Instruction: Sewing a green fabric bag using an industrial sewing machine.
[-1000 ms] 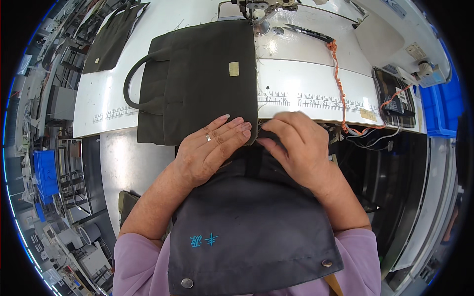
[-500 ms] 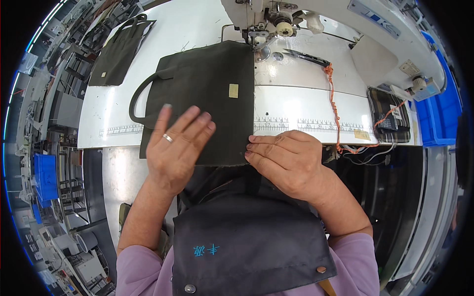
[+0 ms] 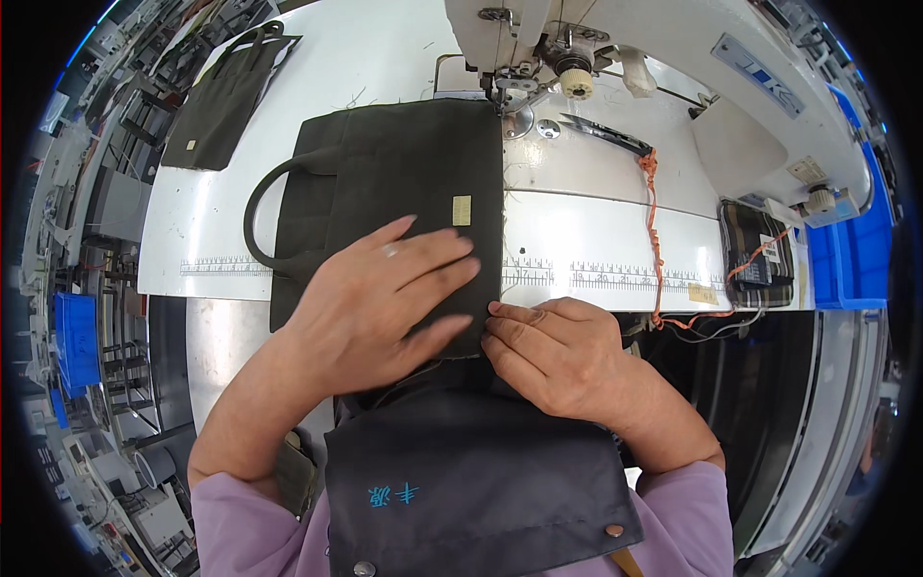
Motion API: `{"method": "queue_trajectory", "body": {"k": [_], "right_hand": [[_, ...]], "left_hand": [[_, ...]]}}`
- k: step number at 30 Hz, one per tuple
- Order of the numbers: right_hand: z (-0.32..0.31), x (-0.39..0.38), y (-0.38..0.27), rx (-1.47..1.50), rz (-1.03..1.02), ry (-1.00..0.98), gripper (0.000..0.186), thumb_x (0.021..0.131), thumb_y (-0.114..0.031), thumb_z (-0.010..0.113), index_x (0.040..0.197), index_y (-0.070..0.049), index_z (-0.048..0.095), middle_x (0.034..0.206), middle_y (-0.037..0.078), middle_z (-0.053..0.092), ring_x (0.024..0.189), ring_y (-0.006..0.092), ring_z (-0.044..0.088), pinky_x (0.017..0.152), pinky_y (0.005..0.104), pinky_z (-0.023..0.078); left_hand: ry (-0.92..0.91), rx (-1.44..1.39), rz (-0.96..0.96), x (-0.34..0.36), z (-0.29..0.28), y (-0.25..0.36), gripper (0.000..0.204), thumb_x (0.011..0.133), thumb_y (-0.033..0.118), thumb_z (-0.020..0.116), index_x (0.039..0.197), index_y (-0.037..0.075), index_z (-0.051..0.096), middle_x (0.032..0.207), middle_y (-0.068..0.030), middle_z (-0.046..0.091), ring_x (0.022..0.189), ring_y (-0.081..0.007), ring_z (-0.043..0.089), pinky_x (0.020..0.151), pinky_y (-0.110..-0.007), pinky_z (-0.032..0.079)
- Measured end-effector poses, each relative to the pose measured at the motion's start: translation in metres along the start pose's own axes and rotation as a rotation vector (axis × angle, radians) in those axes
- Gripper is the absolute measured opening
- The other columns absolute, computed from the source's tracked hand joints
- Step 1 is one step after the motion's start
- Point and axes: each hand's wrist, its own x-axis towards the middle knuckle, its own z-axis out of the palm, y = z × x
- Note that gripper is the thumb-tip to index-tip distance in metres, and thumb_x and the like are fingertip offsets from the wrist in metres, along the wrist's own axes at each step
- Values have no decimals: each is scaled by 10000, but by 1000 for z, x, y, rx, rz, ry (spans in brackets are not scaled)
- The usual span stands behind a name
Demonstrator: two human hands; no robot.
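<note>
A dark olive fabric bag [image 3: 394, 144] lies flat on the white sewing table, its looped handle [image 3: 258, 207] sticking out to the left. A small yellowish label [image 3: 461, 211] sits on its face. My left hand [image 3: 385, 298] lies over the lower part of the bag, fingers spread and pointing right. At the lower right edge my right hand [image 3: 562, 356] pinches the fabric between thumb and fingers. The bag's far right corner reaches the presser foot [image 3: 502, 104] of the sewing machine [image 3: 663, 58]; the needle point is too small to make out.
Right of the bag lie black thread snips [image 3: 606, 135] on an orange cord [image 3: 654, 231]. A second olive bag [image 3: 216, 115] rests at the far left. A ruler strip [image 3: 615, 277] runs along the near table edge. A folded plaid cloth [image 3: 755, 250] and a blue bin [image 3: 851, 250] are at right.
My left hand has moved right across the bag, and its fingers have turned from pointing away to pointing right. My right hand keeps to the right edge. The whole view has shifted slightly.
</note>
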Motion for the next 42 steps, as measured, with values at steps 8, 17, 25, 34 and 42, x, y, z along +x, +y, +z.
{"method": "queue_trajectory", "body": {"k": [8,17,25,34,42], "right_hand": [[-1,-2,0,17,21,21,132,755,-113,692,872,-52,700,903,69,723,919,173,740,659,260,509],[-1,9,21,79,56,0,152,747,-107,699,894,-67,704,904,31,718,882,145,725,649,266,506],[8,24,57,101,67,-14,174,706,-125,678,868,-67,656,835,32,655,753,176,676,590,315,497],[17,45,98,52,19,-30,137,691,-131,659,754,-91,544,703,38,562,654,220,629,547,376,497],[31,54,127,34,40,35,134,720,-95,702,715,-76,569,689,49,565,638,247,628,546,385,509]], "left_hand": [[-13,-21,29,24,35,-27,542,844,266,794,1319,56,637,1433,-113,580,1386,-283,527,1187,-558,354],[10,-13,37,36,36,-40,505,860,248,776,1311,64,643,1426,-106,587,1371,-286,541,1186,-562,351],[57,17,64,62,37,-70,485,865,253,770,1291,51,657,1418,-114,591,1358,-298,549,1170,-570,387],[146,103,115,90,32,-102,409,845,229,775,1203,42,712,1314,-121,652,1256,-293,613,1172,-536,393],[250,156,96,113,33,-128,282,876,212,748,1091,30,754,1119,-95,734,1093,-284,661,1011,-419,497]]}}
